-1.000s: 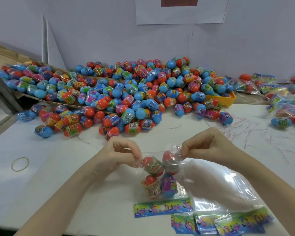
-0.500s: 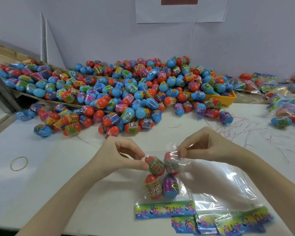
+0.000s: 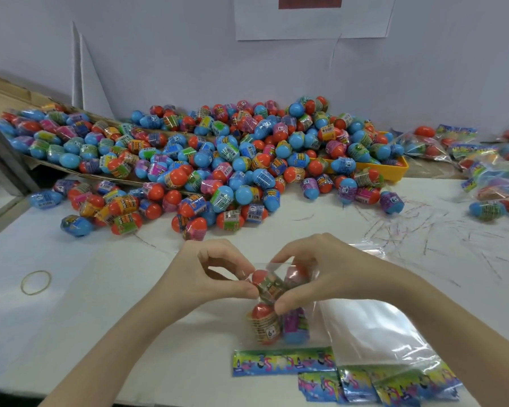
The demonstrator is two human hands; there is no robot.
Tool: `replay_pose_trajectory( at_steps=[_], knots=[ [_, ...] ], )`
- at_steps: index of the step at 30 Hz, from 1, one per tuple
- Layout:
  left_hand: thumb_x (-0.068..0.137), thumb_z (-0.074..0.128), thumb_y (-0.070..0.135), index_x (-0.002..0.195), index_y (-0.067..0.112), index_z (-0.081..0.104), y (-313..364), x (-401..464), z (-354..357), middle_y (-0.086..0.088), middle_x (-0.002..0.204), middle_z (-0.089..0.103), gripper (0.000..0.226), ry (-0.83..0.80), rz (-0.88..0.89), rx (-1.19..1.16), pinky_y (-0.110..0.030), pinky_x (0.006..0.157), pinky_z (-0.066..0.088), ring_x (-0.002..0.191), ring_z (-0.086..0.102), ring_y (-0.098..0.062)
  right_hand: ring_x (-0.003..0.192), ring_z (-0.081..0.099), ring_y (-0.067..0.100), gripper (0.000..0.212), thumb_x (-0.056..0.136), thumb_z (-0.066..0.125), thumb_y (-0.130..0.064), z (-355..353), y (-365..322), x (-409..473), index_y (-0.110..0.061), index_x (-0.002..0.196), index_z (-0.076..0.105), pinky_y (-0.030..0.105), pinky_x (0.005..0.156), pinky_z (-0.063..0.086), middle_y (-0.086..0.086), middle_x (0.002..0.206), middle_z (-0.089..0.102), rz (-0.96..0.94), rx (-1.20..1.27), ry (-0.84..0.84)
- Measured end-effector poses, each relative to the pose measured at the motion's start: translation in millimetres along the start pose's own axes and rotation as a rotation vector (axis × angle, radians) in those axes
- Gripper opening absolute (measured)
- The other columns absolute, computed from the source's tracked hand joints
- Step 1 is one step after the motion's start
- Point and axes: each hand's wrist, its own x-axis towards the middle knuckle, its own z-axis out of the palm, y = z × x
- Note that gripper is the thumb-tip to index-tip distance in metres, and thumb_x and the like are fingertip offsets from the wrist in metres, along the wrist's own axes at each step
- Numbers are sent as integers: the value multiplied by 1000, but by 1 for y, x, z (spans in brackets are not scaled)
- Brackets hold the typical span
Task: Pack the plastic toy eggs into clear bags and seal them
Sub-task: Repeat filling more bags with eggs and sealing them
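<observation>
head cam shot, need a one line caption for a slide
Both hands, left hand and right hand, pinch a clear bag of toy eggs before the loose egg pile.

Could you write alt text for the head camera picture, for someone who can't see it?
Two hands, left hand and right hand, pinch the top of a clear bag holding four toy eggs on a white table, with a big pile of eggs behind.

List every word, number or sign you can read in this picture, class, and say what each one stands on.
"6+": on a round white mark on the label of the orange egg in the clear bag pinched by the left hand and right hand.
Labels on the loose eggs: similar round age marks and barcodes, otherwise too small or blurred to read.
Colourful header card: blurred, unreadable.
Wall sheet: no legible text.
</observation>
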Motion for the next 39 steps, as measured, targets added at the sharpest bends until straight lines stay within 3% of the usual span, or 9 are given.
replay_pose_trajectory(
  at_steps=[7,12,15,23,28,31,34,37,39],
  knots=[
    [43,80,10,63,18,70,-5,-5,-2,0,64,66,24,34,-77,-66,-21,53,53,62,64,-9,81,69,15,44,64,80,-15,-4,19,-11,-24,104,65,21,68,53,5,96,72,9,476,-78],
    [57,79,6,95,12,55,-10,-10,-6,1,86,71,46,23,-200,-152,-22,62,53,75,65,-10,76,69,18,42,64,71,-2,-1,28,-15,-18,103,66,25,66,55,7,85,73,-1,635,-69],
    [55,81,30,110,26,57,-6,-10,1,4,96,72,60,-18,-308,-158,-21,65,53,85,68,-13,78,69,17,47,62,71,-3,-1,27,-15,-18,106,64,23,66,53,7,87,73,6,655,-43],
    [57,75,25,56,28,74,14,-8,28,4,61,70,4,24,-271,-181,-13,48,46,56,64,-1,85,66,30,44,67,74,-28,6,22,-34,-25,110,64,35,74,55,8,95,71,-29,727,-16],
    [56,61,43,87,31,67,19,-4,38,8,73,74,34,-51,-272,-116,-14,53,50,66,69,-6,66,66,7,7,70,77,-28,-12,16,-50,-28,77,74,15,56,50,-2,73,72,36,564,-36],
    [58,53,52,101,32,59,16,-1,27,18,86,72,48,64,-257,-29,-16,59,52,77,69,-7,57,65,6,8,68,70,-25,-67,23,-67,-20,66,75,14,52,50,-1,63,70,58,762,453],
    [72,58,43,87,29,67,8,4,13,12,81,72,23,341,-187,97,-12,60,49,76,66,-6,100,62,16,39,71,61,-46,-118,44,-74,-16,96,64,31,83,52,5,107,65,31,1017,1047],
    [79,69,18,88,20,65,-5,13,-5,0,89,65,10,644,-99,455,-14,69,47,81,58,-14,111,53,22,42,71,66,-37,-110,61,-61,-15,106,57,42,98,41,5,115,60,240,665,925],
    [78,71,15,93,14,64,-11,17,-12,-8,94,60,16,693,-101,606,-31,74,45,83,53,-20,99,58,15,37,70,73,-26,-88,68,-50,-16,103,63,29,88,44,3,106,65,312,483,823]
  ],
)
